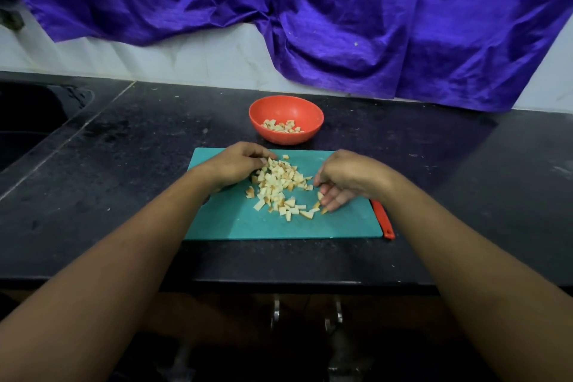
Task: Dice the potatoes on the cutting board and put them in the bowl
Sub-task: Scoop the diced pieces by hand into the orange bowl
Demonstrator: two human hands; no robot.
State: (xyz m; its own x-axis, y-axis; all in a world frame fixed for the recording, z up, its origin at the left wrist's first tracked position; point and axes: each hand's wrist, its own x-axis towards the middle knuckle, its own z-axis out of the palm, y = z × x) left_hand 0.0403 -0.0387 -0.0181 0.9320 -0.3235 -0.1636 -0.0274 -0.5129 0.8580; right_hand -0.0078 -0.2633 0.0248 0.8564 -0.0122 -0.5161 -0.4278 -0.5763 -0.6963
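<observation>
A pile of diced potato pieces [277, 184] lies on the teal cutting board [235, 220] in the middle of the black counter. My left hand [238, 163] rests at the pile's upper left edge, its bent fingers touching the pieces. On the pile's right side my right hand [344, 180] is cupped, fingertips down among the loose pieces, and one piece lies against its fingers. Behind the board stands an orange bowl [286, 108] holding some diced potato [282, 126]. Neither hand plainly lifts anything.
A red knife handle [384, 222] lies along the board's right edge, partly under my right forearm. A dark sink [34, 115] sits at the far left. Purple cloth [341, 15] hangs over the wall behind. The counter's front edge [279, 282] runs just below the board.
</observation>
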